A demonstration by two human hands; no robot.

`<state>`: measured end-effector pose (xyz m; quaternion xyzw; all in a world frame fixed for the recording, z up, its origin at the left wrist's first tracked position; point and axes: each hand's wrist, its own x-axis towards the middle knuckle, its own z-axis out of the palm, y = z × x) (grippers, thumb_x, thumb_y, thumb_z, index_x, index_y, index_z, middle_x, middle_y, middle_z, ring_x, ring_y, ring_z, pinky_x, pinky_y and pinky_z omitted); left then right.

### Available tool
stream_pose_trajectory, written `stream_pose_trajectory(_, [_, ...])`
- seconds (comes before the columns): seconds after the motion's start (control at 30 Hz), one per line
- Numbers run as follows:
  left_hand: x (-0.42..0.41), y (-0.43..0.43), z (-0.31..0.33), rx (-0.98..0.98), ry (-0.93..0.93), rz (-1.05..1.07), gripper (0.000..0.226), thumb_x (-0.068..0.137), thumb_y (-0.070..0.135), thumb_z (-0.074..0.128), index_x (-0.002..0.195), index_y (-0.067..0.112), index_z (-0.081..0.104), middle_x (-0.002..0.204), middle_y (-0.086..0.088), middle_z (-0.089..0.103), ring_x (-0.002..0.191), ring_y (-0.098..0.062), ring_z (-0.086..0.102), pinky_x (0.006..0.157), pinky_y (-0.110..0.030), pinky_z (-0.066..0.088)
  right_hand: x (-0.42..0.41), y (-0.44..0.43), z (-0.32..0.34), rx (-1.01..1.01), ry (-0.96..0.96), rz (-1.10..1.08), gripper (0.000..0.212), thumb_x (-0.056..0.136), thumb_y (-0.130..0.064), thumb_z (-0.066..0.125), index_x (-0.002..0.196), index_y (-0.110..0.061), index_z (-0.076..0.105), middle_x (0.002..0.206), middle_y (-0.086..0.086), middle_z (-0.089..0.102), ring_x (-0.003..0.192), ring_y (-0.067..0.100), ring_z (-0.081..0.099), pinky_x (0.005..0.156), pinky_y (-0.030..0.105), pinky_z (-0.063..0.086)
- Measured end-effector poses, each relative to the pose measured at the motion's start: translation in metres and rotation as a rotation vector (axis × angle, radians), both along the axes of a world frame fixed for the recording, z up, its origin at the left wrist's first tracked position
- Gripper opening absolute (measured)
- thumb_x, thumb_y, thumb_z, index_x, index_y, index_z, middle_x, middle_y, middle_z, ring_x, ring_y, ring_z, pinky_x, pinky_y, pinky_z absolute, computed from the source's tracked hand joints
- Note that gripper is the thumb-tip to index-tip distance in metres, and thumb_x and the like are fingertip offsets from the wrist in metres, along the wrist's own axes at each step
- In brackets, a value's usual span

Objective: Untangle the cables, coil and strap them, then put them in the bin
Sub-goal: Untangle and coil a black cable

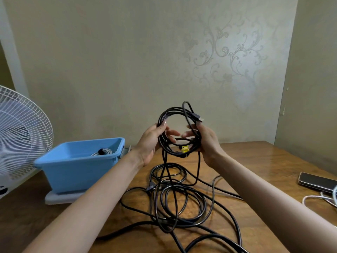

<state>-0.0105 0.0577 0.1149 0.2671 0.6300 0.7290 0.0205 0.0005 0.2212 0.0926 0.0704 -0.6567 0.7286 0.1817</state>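
At frame centre, your left hand (151,141) curls its thumb and fingers round the left side of a black cable coil (173,109), and your right hand (207,143) grips its right side. Strands drop from it into the tangled black cables (182,222) on the table (255,161) below. The blue bin (76,167), centre left, holds 1 strapped white cable (104,152).
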Motion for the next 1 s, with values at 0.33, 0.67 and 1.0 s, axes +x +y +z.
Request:
stream_pose_trajectory(0.33, [0.004, 0.005, -0.006, -0.230, 0.073, 0.214, 0.036, 0.094, 0.045, 0.050, 0.090, 0.010, 0.057, 0.075, -0.004, 0.062, 0.073, -0.015, 0.062, 0.086, -0.032, 0.044, -0.007, -0.008, -0.001, 0.394, 0.170, -0.334, 0.024, 0.103, -0.024, 0.034, 0.104, -0.007, 0.051, 0.076, 0.007, 0.062, 0.064, 0.017, 0.057, 0.057, 0.029, 0.044])
stream_pose_trajectory(0.67, [-0.011, -0.020, 0.013, 0.554, -0.135, -0.137, 0.036, 0.100, 0.026, 0.042, 0.065, 0.018, 0.036, 0.050, 0.007, 0.029, 0.046, -0.007, 0.034, 0.056, -0.019, 0.046, -0.009, 0.028, -0.027, 0.215, -0.060, 0.327, 0.025, 0.095, -0.008, 0.051, 0.116, -0.005, 0.065, 0.079, 0.009, 0.063, 0.057, 0.009, 0.043, 0.051, 0.017, 0.035])
stream_pose_trajectory(1.0, [0.000, -0.007, 0.022, 0.729, -0.256, -0.513, 0.042, 0.084, 0.020, 0.040, 0.043, 0.017, 0.039, 0.046, 0.010, 0.009, 0.038, -0.005, 0.009, 0.030, -0.015, 0.015, -0.019, 0.014, -0.023, 0.065, 0.141, -0.103, 0.014, 0.085, 0.002, 0.063, 0.076, -0.009, 0.066, 0.075, 0.003, 0.066, 0.058, 0.006, 0.061, 0.057, 0.020, 0.052])
